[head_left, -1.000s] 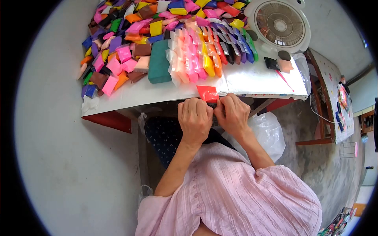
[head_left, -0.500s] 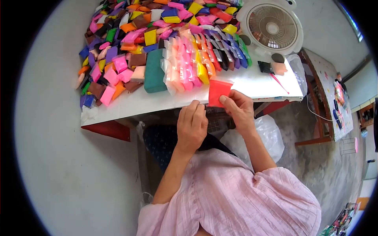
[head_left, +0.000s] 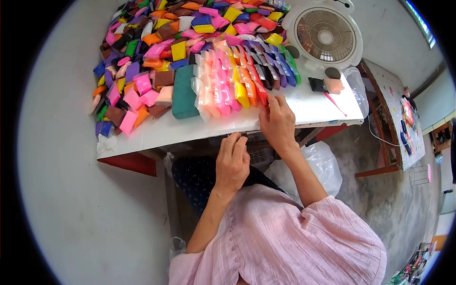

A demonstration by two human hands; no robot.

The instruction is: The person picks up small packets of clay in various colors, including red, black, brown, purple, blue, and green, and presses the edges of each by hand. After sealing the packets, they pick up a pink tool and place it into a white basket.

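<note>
My right hand (head_left: pixel 278 124) is at the front end of a row of clear-wrapped packets, its fingers closed on a red packet (head_left: pixel 261 96) that is partly hidden by them. The packets stand side by side, running from peach and pink through yellow, orange and red to black, purple, blue and green. A dark green block (head_left: pixel 185 92) stands against the row's left end. My left hand (head_left: pixel 232 160) is by the table's front edge, fingers curled and close together; whatever they may hold is hidden.
Many loose coloured packets (head_left: pixel 142 83) are heaped on the left and back of the white table (head_left: pixel 156 129). A white fan (head_left: pixel 325 38) stands at the back right. Near it lie a black and peach packet (head_left: pixel 327 85) and a pink strip (head_left: pixel 336 104). Plastic bags (head_left: pixel 320 166) lie below.
My right hand has moved forward and slightly left, bringing the red packet from above the table's front edge to the row. My left hand stays near the edge, slightly lower in view.
</note>
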